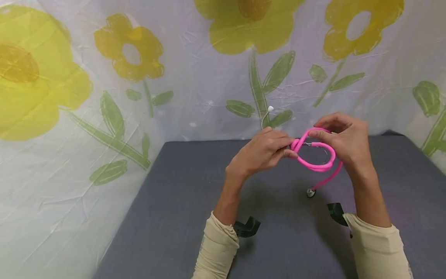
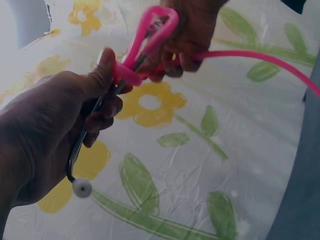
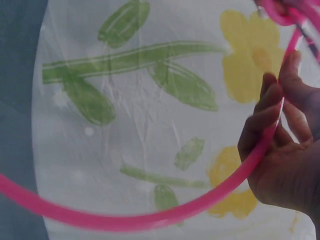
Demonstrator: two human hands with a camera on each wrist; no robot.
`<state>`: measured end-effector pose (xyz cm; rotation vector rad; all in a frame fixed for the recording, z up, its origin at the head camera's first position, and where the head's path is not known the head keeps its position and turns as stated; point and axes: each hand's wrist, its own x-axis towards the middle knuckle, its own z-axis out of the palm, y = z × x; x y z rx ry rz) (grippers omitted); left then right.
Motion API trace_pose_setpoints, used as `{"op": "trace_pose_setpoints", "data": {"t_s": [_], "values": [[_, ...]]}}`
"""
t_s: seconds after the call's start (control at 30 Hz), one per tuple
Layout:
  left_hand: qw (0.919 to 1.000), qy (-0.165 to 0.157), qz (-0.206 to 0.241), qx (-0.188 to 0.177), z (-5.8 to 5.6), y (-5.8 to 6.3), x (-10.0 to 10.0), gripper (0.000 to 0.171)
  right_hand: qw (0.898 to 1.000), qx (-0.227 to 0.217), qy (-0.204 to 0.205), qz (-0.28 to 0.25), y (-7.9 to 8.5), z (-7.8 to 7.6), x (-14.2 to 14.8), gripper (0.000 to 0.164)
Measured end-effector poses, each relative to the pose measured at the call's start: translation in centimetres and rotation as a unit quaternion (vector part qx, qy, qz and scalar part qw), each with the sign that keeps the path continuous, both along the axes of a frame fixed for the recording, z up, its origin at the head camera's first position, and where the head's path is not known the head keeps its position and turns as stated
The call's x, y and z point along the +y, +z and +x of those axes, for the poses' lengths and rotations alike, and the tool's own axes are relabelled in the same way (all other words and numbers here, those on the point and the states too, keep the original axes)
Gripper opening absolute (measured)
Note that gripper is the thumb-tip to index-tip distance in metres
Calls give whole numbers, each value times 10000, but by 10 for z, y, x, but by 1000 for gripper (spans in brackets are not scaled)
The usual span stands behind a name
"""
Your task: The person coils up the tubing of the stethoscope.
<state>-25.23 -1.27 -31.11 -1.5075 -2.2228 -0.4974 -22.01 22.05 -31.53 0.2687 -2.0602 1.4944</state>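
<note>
A stethoscope with pink tubing (image 1: 317,168) is held up above the grey table. My left hand (image 1: 266,150) pinches the spot where the tubing wraps around itself, and in the left wrist view its fingers curl about the metal ear tubes (image 2: 80,142). A white eartip (image 2: 82,188) pokes out beyond that hand. With thumb and fingers my right hand (image 1: 346,137) holds the tubing to the right of the wrap. From there the tube (image 3: 125,221) hangs in a curve, ending in the metal chestpiece (image 1: 311,192) low over the table.
The grey table (image 1: 167,232) stretches beneath both hands. Behind and to the left hangs a pale sheet (image 1: 195,85) printed with yellow flowers. Dark wrist mounts (image 1: 247,227) jut from both sleeves.
</note>
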Motion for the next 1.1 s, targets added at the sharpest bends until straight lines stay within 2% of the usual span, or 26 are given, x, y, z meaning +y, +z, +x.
{"op": "trace_pose_setpoints", "data": {"t_s": [0.07, 0.13, 0.23, 0.37, 0.43, 0.5, 0.57, 0.63, 0.73, 0.97, 1.1], "values": [[9998, -9, 178, -10, 1, 1, 0, 22, 9991, -96, 345, -221, -2, -3, 0, 15], [9994, 124, 329, -6, 2, 2, -1, 21, 9971, -263, 652, -276, -4, -5, 0, 11], [9972, 389, 642, -23, 4, 2, -1, 20, 9943, -690, 795, 167, -7, -6, 0, 10], [9909, 768, 1098, -81, 5, 4, 0, 18, 9852, -1154, 960, 828, -5, -5, -4, 25], [9862, 961, 1342, -120, 6, 4, 0, 19, 9815, -1253, 1198, 807, -4, -5, -7, 25], [9808, 1212, 1525, -45, 6, 4, 1, 22, 9766, -1270, 1621, 615, -3, -4, -11, 17], [9745, 1458, 1707, 54, 6, 3, 2, 22, 9684, -1272, 2104, 418, -2, -3, -14, 12], [9671, 1745, 1842, 193, 5, 2, 3, 23, 9582, -1327, 2512, 346, -2, -3, -17, 13], [9556, 2168, 1947, 429, 4, 0, 4, 26, 9444, -1496, 2896, 418, -2, -1, -22, 14], [9358, 2906, 1737, 983, 3, 0, 3, 32, 9390, -1462, 2836, 1283, 3, 7, -29, 23], [9274, 3159, 1657, 1130, 1, 0, 3, 34, 9356, -1102, 2720, 1963, 9, 14, -31, 20]]}}
